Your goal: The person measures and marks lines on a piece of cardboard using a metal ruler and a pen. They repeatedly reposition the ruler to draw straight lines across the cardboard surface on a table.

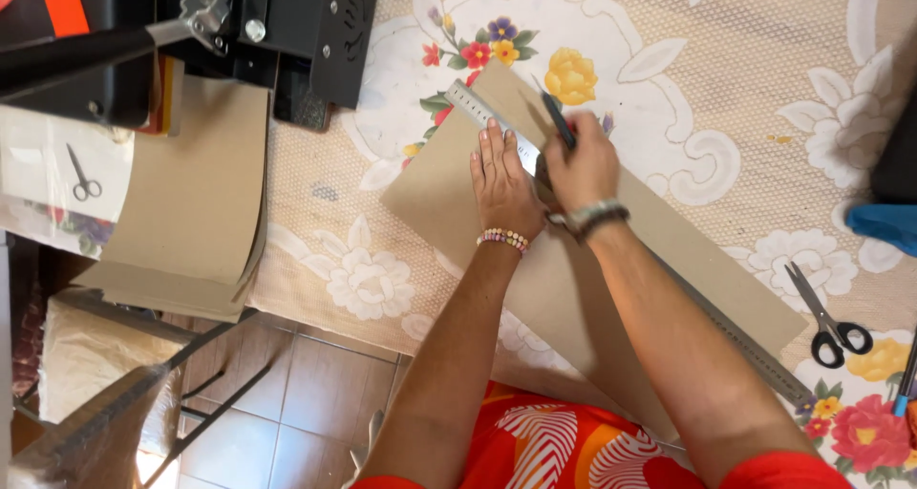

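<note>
A brown cardboard sheet point(573, 279) lies on a floral tablecloth point(745, 88). A long metal ruler point(478, 107) runs diagonally across the sheet. My left hand point(501, 188) presses flat on the ruler and cardboard, fingers together, a beaded bracelet at the wrist. My right hand point(583, 169), wearing a wristwatch, grips a dark pen-like tool point(557, 118) whose tip rests against the ruler's edge near the sheet's far corner.
Black-handled scissors point(826, 319) lie at the right on the cloth. A stack of cardboard sheets point(196, 202) sits at the left under a black machine point(239, 21). Small scissors point(82, 176) lie far left. A blue object point(884, 223) is at the right edge.
</note>
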